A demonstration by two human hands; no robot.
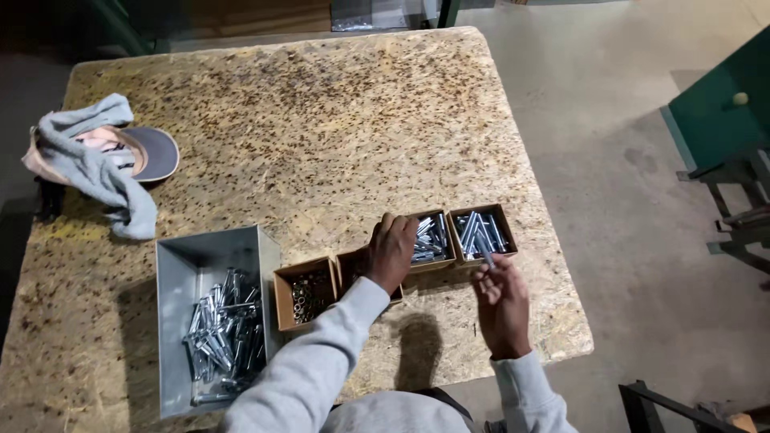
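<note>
Cap (152, 152) and grey cloth (96, 172) lie together at the far left of the desk (321, 120). Grey metal bin (210, 321), near edge, holds a heap of assembled silver bolts. Beside it runs a row of four small cardboard boxes: first box (305, 293) with small nuts; second box (353, 269) mostly hidden under the left hand (391, 250), fingers curled down into it, contents of its grip cannot be told; third box (433, 238) and fourth box (481, 232) with silver bolts. Right hand (501, 301), just before the fourth box, pinches one upright bolt (486, 255) between its fingertips.
</note>
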